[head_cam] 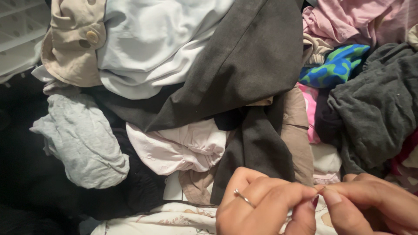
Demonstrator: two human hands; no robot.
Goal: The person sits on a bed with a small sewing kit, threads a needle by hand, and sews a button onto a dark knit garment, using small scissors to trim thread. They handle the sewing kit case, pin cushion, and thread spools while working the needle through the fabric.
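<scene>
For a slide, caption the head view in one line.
Left hand and right hand meet fingertip to fingertip below a heap of clothes.

Matt dark grey woven cloth garment (244, 65), smooth pale blue cotton shirt (152, 39), soft heathered grey knit (82, 139), shiny thin metal ring (244, 198) on left hand (261, 204).
</scene>
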